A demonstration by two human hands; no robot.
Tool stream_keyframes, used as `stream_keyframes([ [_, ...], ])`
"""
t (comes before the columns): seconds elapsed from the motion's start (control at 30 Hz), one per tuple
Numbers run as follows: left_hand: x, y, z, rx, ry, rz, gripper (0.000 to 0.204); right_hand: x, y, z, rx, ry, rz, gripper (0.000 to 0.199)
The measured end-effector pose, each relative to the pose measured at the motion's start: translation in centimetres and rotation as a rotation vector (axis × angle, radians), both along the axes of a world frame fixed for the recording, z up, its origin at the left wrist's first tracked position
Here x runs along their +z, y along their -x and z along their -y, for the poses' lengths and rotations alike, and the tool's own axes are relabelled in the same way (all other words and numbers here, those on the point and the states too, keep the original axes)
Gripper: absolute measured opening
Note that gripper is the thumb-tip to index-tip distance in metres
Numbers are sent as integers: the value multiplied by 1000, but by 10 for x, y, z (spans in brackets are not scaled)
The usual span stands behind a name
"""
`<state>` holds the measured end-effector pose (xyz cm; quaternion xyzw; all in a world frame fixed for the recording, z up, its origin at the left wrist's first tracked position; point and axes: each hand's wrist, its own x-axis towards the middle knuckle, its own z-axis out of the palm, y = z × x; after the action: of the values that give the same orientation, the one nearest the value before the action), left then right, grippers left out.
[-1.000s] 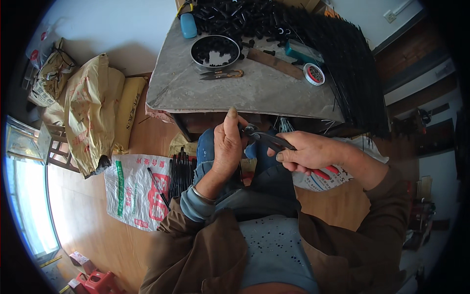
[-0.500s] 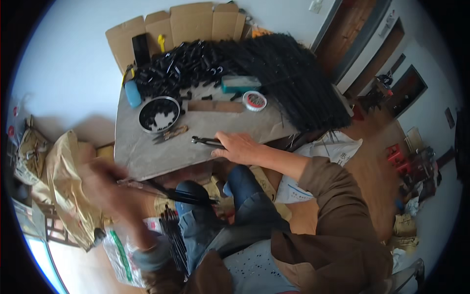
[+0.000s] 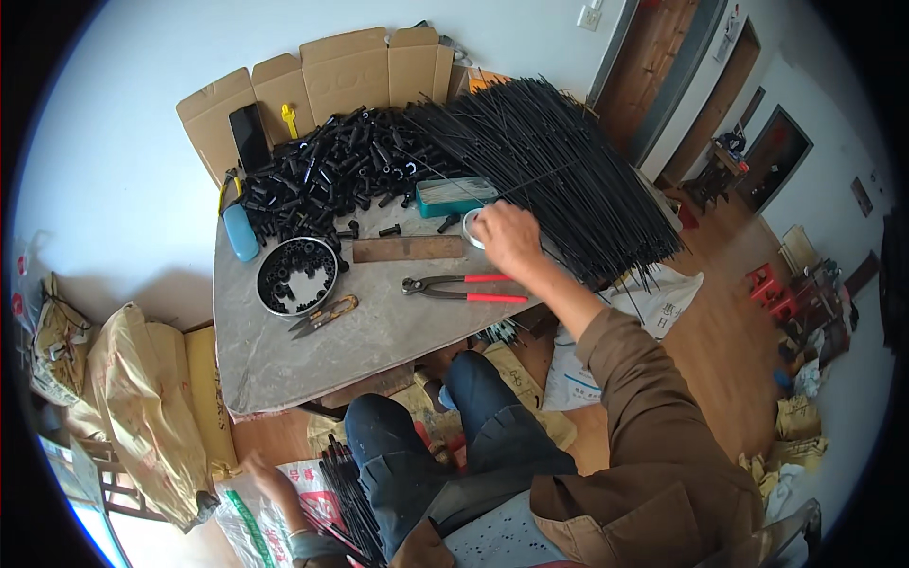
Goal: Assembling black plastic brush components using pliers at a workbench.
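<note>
My right hand (image 3: pixel 508 237) bends down over a small round container (image 3: pixel 472 230) on the table; its fingers are curled together and their tips are hidden. Just below it lie pincers with red handles (image 3: pixel 466 288). My left hand (image 3: pixel 272 481) is low at the left, beside a bundle of thin black rods (image 3: pixel 352 488) near my leg. Its fingers are small and unclear there. A flat wooden strip (image 3: pixel 407 248), snips (image 3: pixel 325 317) and a round pan (image 3: pixel 261 284) of small black rings lie on the table. Behind the strip stands a teal box (image 3: pixel 457 197) of thin pieces.
Black plastic fittings (image 3: pixel 331 170) are heaped at the back of the grey table (image 3: pixel 284 374), with a large pile of black rods (image 3: pixel 578 175) at the right. A blue case (image 3: pixel 240 233) and a dark phone (image 3: pixel 249 137) stand left. Sacks (image 3: pixel 142 407) crowd the floor.
The pincers have left my right hand and lie on the table; that hand has moved up to the round container. My left hand has dropped from the table edge, where it held long black pieces.
</note>
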<state>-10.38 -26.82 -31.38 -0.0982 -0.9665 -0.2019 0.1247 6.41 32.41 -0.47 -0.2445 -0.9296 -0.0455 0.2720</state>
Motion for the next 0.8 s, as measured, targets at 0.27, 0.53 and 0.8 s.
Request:
stream_keyframes([
  [0.27, -57, -77, -49, 248, 44, 614, 72, 30, -7, -43, -365, 145, 480, 21],
  [0.53, -37, -47, -74, 160, -203, 698, 55, 20, -22, -54, -327, 208, 540, 20],
  [0.8, -47, -52, -57, 91, -336, 624, 45, 13, -32, -47, -264, 210, 616, 21],
])
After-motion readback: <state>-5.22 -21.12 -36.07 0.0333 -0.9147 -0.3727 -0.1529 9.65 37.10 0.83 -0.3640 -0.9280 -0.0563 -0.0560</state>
